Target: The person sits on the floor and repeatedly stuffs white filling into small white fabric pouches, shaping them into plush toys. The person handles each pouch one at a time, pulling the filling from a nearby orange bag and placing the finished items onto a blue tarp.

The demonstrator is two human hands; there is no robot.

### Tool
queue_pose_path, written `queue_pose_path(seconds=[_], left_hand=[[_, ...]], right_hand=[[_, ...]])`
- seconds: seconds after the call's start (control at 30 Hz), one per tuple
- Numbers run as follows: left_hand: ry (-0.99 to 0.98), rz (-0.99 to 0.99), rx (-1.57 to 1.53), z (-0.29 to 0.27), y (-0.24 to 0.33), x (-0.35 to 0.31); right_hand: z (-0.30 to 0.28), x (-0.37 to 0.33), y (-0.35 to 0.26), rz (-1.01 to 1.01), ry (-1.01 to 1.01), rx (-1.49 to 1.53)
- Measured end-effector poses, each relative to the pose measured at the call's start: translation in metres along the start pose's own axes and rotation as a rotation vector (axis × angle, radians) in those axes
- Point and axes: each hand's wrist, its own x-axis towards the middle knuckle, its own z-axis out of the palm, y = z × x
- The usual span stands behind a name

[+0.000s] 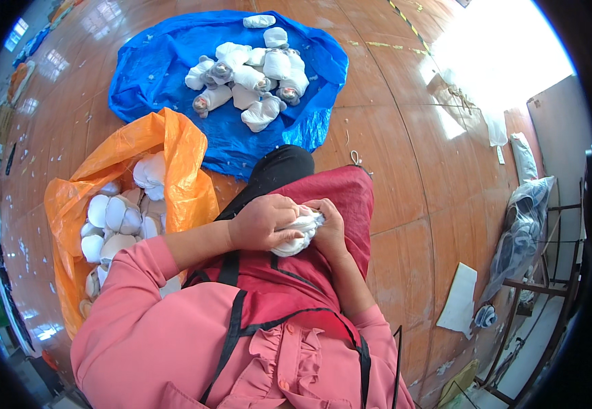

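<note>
Over my lap, which a dark red apron (pixel 309 279) covers, both hands hold a small white cloth bundle (pixel 292 247). My left hand (pixel 263 223) wraps round its left side, the fingers curled over the top. At the bundle's upper right end, my right hand (pixel 328 228) pinches the edge, where a little grey shows. The fingers hide much of the bundle. Beyond my knees, several similar white bundles with grey ends (pixel 248 75) lie piled on a blue plastic sheet (pixel 153 88).
To my left stands an open orange sack (pixel 190 194) holding white and beige cup-shaped pads (pixel 115 215). On the brown floor (pixel 398 273) at right lie a white sheet scrap (pixel 458 300) and a clear plastic bag with dark contents (pixel 524 225), beside a metal frame (pixel 541 290).
</note>
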Motion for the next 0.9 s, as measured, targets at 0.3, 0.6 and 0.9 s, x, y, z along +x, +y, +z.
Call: queue_pose_path(seconds=[0.3, 0.6, 0.9], left_hand=[[-0.216, -0.455, 0.093, -0.020, 0.019, 0.013], [-0.315, -0.400, 0.120, -0.028, 0.013, 0.013], [-0.048, -0.191, 0.199, -0.016, -0.006, -0.014]], right_hand=[[-0.002, 0.016, -0.026, 0.004, -0.201, -0.191], [-0.017, 0.045, -0.055, 0.011, -0.554, -0.409], [-0.030, 0.066, -0.040, 0.199, -0.888, 0.040]])
